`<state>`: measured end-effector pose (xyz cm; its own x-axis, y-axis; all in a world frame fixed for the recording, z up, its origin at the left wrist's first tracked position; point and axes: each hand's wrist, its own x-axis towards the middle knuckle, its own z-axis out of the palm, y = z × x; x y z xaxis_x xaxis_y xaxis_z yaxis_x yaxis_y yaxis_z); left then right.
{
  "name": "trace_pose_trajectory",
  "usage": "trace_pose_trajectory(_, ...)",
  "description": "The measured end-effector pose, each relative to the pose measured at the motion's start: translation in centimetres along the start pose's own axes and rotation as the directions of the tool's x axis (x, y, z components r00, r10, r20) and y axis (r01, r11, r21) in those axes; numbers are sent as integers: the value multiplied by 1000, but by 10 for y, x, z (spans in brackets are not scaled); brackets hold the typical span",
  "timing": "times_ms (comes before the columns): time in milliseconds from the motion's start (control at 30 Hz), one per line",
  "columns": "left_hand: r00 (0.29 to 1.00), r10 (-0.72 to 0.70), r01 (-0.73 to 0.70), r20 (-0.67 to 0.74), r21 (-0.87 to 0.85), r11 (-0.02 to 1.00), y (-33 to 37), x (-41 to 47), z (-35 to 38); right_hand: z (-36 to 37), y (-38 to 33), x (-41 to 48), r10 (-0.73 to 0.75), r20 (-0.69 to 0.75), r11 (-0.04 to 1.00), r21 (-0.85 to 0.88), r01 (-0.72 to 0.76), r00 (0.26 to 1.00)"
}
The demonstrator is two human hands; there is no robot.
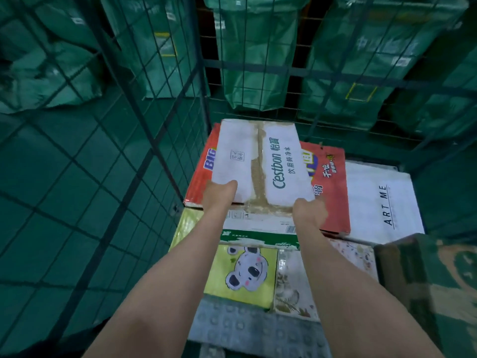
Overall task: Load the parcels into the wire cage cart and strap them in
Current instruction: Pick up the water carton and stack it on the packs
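A white "C'estbon" carton (258, 161) with a taped seam sits on top of a red box (333, 192) inside the green wire cage cart (144, 140). My left hand (219, 195) grips the carton's near left corner, thumb on top. My right hand (309, 211) holds its near right corner, fingers curled under the edge. Below lie a yellow box with a koala picture (245, 275), a floral box (294, 288), a white "ART ME" box (379, 202) and a grey bubble-wrap parcel (253, 329).
Green mail sacks (255, 60) hang or stand behind the cage's back mesh, with more to the left (46, 71) and right (387, 60). A dark green patterned box (433, 280) sits at the near right. The floor outside is green.
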<state>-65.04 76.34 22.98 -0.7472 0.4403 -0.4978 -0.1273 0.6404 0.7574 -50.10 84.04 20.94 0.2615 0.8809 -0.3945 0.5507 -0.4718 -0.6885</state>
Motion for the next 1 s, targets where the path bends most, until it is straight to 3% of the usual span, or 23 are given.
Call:
trace_pose_trajectory(200,998,15,-19,55,73,997,-8,87,24,70,5,30,110,-101,987,125,-97,989)
trace_pose_trajectory(333,993,116,-120,35,190,974,-3,143,33,124,9,50,245,-68,954,193,-229,967)
trace_pose_trajectory(467,951,294,-309,95,358,881,-11,182,42,171,18,62,343,-58,909,271,-316,937)
trace_pose_trajectory(600,792,473,-574,388,204,793,-30,211,49,237,25,51,353,148,871,309,-382,924)
trace_pose_trajectory(700,693,578,-683,431,136,718,-34,217,63,278,8,37,247,492,850,303,-430,835)
trace_pose_trajectory(767,775,570,-618,272,140,774,-40,226,65,281,-4,38,160,631,868,276,-413,759)
trace_pose_trajectory(867,932,363,-356,-7,189,915,-54,245,60,272,-10,67,201,664,901,162,-401,720)
trace_pose_trajectory(933,996,71,-60,-61,170,984,-61,250,62,270,-8,79,246,670,903,104,-417,701)
trace_pose_trajectory(1000,957,-288,284,46,76,956,-66,250,71,273,-16,79,160,747,903,153,-402,646)
